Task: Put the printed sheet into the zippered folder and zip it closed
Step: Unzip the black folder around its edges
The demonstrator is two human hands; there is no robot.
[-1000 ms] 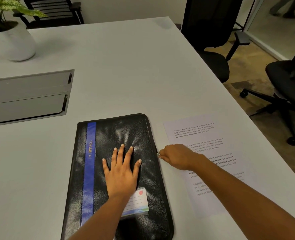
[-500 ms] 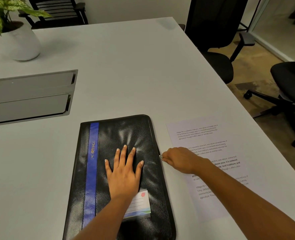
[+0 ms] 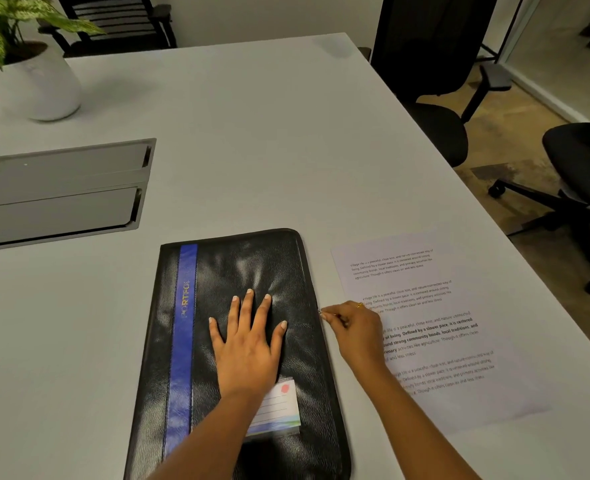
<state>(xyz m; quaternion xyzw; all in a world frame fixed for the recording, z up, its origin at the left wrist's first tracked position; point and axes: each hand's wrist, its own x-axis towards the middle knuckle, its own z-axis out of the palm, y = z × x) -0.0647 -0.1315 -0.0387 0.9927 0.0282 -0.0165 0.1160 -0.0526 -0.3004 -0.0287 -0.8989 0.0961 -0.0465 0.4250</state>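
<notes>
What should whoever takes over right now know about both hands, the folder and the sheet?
Left hand: flat, fingers spread, pressing the zippered folder down on the table.
Right hand: grip pinching the zipper pull on the folder's right edge, about midway along it.
Printed sheet: flat on the table to the right of the folder, outside it.
Done: folder steadied, pull in the grip. How far the zip is open cannot be told.
Left: finish opening, slide the sheet in, zip closed.
</notes>
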